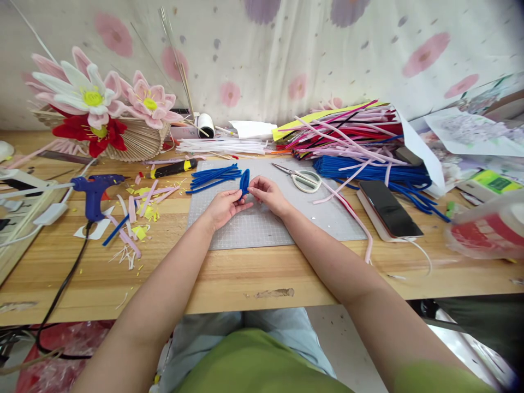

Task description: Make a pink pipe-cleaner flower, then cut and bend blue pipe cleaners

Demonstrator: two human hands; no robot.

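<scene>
Above the grey cutting mat [245,234], a blue pipe cleaner [244,180] bent into a narrow petal-like loop stands upright between my hands. My left hand [225,207] pinches its lower left side with thumb and forefinger. From the other side, my right hand [267,194] grips its lower end between thumb and fingertips. Just behind my left hand, several cut blue pipe cleaners [215,177] lie on the mat. Scissors [305,179] with pale handles rest to the right of my right hand, blades pointing away to the left.
At the left are a blue glue gun [95,196], pipe cleaner scraps [131,218] and a yellow-black utility knife [174,168]. Fuzzy flowers [92,98] stand at the back left. Rightward lie a blue pipe cleaner bundle [372,172], a phone [388,210] and a plastic jar [489,229].
</scene>
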